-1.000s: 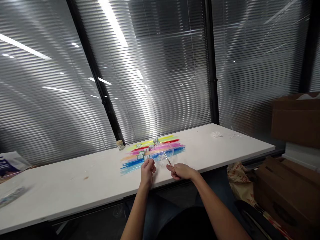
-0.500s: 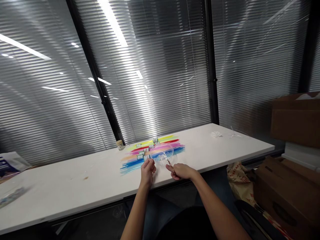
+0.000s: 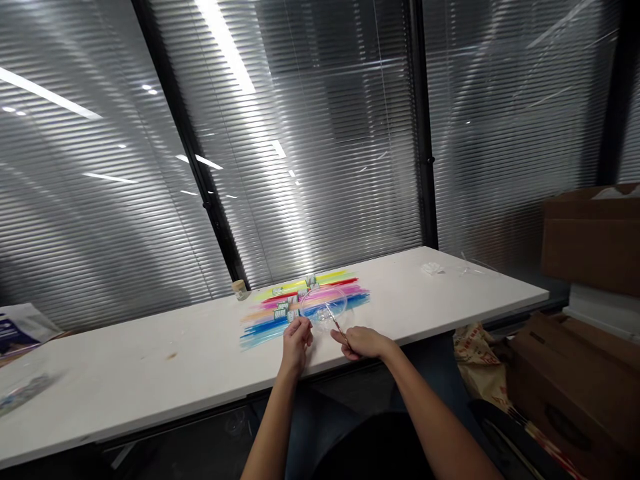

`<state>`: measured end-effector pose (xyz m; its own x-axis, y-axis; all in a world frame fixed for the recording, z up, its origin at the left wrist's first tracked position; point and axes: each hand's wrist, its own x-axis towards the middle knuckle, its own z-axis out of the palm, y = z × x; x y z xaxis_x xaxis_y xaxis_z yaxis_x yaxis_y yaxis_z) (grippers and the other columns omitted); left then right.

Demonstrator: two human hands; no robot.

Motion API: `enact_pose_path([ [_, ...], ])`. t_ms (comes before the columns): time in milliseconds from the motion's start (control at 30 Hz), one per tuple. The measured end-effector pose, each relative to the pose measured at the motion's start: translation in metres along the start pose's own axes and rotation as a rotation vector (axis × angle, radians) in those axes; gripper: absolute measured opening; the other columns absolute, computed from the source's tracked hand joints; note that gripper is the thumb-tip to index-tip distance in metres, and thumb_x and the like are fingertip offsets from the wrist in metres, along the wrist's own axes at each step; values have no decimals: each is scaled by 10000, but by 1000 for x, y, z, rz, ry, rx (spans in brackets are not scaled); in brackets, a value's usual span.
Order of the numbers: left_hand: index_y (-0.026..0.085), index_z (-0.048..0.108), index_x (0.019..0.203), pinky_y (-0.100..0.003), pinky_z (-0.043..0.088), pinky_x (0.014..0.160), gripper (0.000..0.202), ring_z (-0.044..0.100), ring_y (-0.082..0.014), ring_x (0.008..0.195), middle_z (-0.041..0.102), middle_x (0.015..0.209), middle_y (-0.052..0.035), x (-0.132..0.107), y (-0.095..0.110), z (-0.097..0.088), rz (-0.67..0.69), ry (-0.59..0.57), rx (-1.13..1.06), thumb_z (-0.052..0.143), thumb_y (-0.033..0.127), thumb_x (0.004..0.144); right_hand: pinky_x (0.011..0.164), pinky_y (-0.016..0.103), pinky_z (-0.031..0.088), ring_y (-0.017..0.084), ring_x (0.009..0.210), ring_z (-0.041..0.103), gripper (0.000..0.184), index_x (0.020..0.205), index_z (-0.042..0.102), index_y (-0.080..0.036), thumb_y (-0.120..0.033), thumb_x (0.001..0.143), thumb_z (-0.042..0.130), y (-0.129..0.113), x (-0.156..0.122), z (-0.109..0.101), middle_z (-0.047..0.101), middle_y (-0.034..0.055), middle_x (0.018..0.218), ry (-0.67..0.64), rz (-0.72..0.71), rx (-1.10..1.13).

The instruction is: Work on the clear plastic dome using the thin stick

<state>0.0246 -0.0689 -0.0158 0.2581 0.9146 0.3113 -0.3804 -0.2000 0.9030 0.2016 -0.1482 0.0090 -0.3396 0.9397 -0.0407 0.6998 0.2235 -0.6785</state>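
Note:
My left hand (image 3: 297, 341) is closed, its fingers at the lower left edge of a clear round ring (image 3: 346, 303). The ring looks held up in front of bundles of coloured strips. My right hand (image 3: 364, 342) is wrapped round a pair of slim scissors (image 3: 338, 326) with reddish handles. The blades point up and left into the ring, near some clear material (image 3: 324, 313) too fine to make out. Behind lie the bundles, blue strips (image 3: 265, 325), pink strips (image 3: 340, 292) and yellow strips (image 3: 333, 276), with printed paper bands (image 3: 281, 311) round several of them.
A small jar (image 3: 240, 289) stands at the back edge of the white table (image 3: 200, 373). A crumpled white thing (image 3: 432, 268) lies at right, a clear bag (image 3: 25, 393) at left. Cardboard boxes (image 3: 575, 380) and a paper bag (image 3: 477, 363) stand right of the table.
Almost nothing differs. The scissors' blades and my right hand have shifted very slightly; the ring and my left hand keep their place.

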Motion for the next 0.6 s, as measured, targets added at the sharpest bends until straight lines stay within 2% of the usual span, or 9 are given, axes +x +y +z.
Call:
enact_pose_path([
  [233, 161, 526, 647, -182, 270, 444, 391, 306, -51, 463, 365, 535, 73, 1, -1, -1, -17, 11, 11, 790, 448, 619, 623, 274, 343, 108, 442, 387, 677, 422, 379, -181, -520, 978, 192, 2, 1, 1, 433, -9, 439, 1, 12, 14],
  [600, 168, 503, 618, -183, 276, 444, 391, 282, -53, 443, 313, 495, 85, 2, -3, -2, -10, -13, 28, 765, 457, 647, 651, 272, 347, 108, 460, 387, 676, 416, 377, -180, -497, 992, 219, -1, -1, 0, 420, -8, 437, -14, 24, 29],
])
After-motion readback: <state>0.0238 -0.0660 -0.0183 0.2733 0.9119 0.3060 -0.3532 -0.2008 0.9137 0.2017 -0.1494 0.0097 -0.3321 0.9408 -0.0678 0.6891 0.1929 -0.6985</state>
